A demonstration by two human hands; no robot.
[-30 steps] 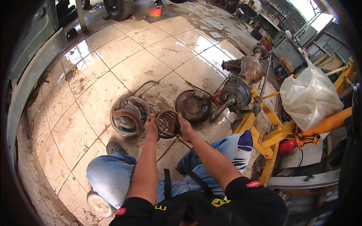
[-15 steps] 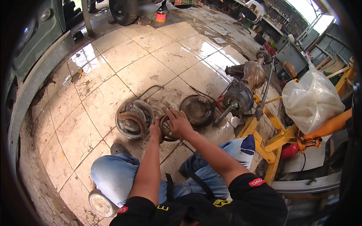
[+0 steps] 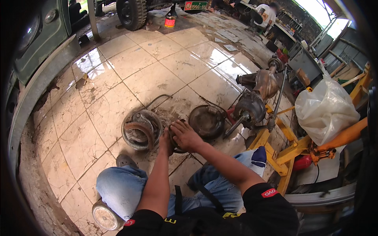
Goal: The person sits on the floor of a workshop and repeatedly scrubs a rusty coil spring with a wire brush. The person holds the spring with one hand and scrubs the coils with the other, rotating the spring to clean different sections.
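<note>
Between the round metal assembly and the dark round plate, I have the left hand and right hand about a mostly hidden dark ring-shaped part; whether either grips it, I cannot tell. Two-handed handling appears under way; the next move seems to call for even support.

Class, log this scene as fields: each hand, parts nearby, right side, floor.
Left hand: at the left of a dark round part, mostly hidden
Right hand: over it, fingers extended
Left part: drum, rusty arc on it
Right part: dark disc
Right side: axle, yellow stand, plastic bag
Floor: cracked tiles
</note>
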